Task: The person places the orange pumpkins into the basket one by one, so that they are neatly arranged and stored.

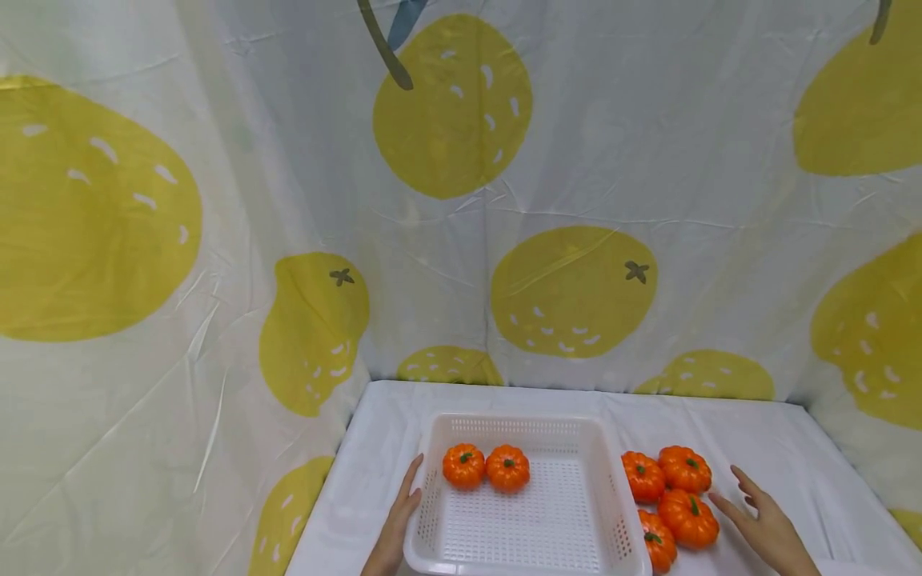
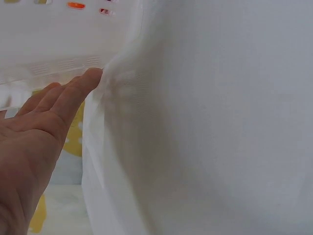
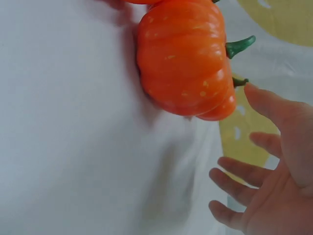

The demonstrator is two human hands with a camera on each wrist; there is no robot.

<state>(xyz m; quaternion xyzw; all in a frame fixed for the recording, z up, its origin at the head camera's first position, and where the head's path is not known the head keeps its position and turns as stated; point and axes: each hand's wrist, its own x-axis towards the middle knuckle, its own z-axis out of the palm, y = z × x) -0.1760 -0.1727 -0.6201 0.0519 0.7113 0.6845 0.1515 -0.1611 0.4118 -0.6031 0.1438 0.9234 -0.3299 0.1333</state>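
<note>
A white plastic basket with perforated walls stands on the table, two small orange pumpkins side by side in its far left part. My left hand lies along the basket's left side, and in the left wrist view its straight fingers touch the wall. Several more orange pumpkins with green stems sit in a cluster just right of the basket. Beside them is my right hand, fingers spread and holding nothing. In the right wrist view its thumb is close to the nearest pumpkin.
White cloth covers the table. Behind and at both sides hangs a pale curtain printed with yellow fruit. The pumpkin cluster stands close against the basket's right wall, which partly hides the nearer ones.
</note>
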